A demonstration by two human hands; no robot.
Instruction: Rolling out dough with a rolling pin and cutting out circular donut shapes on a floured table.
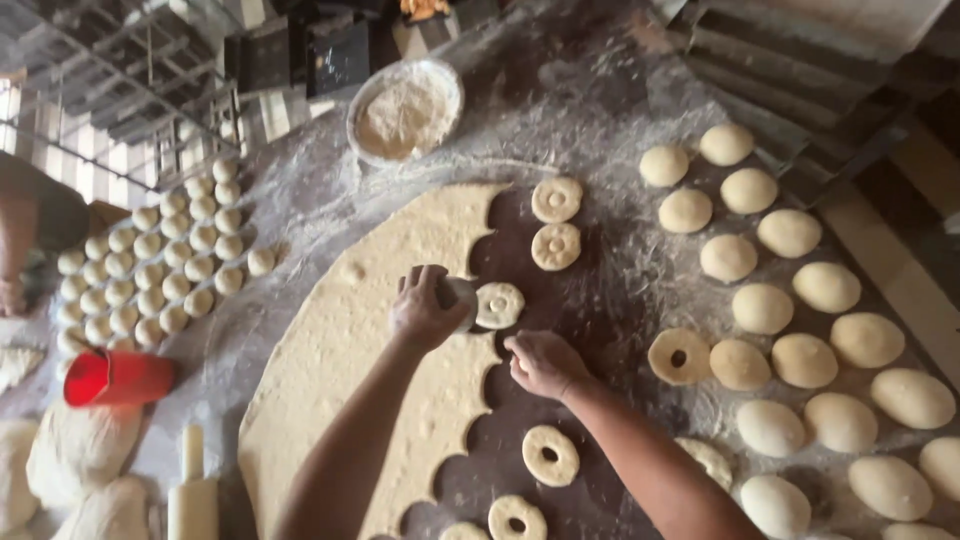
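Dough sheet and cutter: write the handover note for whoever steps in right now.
Left hand: grips the round cutter, pressed at the cut edge of the rolled dough sheet.
Right hand: loosely closed, holding nothing visible, on the floured table beside the sheet.
Done: scalloped bites along the sheet's right edge; cut rings lie on the table, one right beside the cutter.
Left: most of the sheet is uncut.
Nearby: flour bowl, dough balls, rolling pin.
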